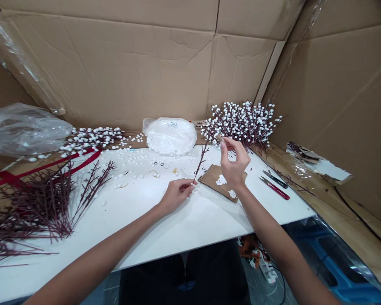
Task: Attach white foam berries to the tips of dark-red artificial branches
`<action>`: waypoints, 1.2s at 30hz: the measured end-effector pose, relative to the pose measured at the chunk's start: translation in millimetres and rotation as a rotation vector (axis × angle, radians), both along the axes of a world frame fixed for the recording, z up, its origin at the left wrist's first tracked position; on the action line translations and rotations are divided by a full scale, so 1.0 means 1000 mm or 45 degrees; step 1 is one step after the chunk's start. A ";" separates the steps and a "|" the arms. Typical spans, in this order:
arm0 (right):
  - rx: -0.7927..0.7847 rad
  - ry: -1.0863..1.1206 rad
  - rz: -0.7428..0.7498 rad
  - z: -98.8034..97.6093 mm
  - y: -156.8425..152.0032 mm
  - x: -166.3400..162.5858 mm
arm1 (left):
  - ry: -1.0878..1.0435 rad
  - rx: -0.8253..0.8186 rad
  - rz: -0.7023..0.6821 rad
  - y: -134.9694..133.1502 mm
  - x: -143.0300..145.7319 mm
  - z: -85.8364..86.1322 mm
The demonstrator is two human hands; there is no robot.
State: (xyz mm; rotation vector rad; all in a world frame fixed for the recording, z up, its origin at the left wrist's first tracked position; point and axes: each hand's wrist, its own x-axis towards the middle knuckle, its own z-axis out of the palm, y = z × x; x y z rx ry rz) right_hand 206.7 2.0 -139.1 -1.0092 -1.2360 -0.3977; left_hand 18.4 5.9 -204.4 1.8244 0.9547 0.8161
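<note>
My left hand [178, 195], fingers pinched, holds the lower end of a bare brown twig [201, 163] that leans up and slightly right above the white table. Up and to the right, my right hand [236, 160] is closed on a small brown strip [220, 138] that looks like cardboard, with a whitish tip. Below that hand lies a piece of brown cardboard [212, 181] bearing white paste-like blobs [221, 180]. White foam berries [142, 157] are scattered on the table, left of the twig.
A clear bag of white berries [171, 136] stands at the back, beside a bundle of berry-tipped twigs [241, 123]. Bare twigs [51, 203] are piled left near a red ribbon [85, 163]. Red snips [276, 188] and black snips [276, 178] lie right. Cardboard walls [130, 63] enclose the table.
</note>
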 end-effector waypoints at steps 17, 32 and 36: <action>-0.072 0.303 0.064 -0.003 0.009 0.008 | 0.011 0.027 0.017 0.000 0.000 -0.002; -0.081 0.335 0.123 -0.003 0.013 0.010 | 0.072 0.073 0.020 -0.003 0.000 0.006; -0.089 0.264 0.134 -0.002 0.012 0.010 | 0.075 0.065 0.023 -0.002 0.000 0.006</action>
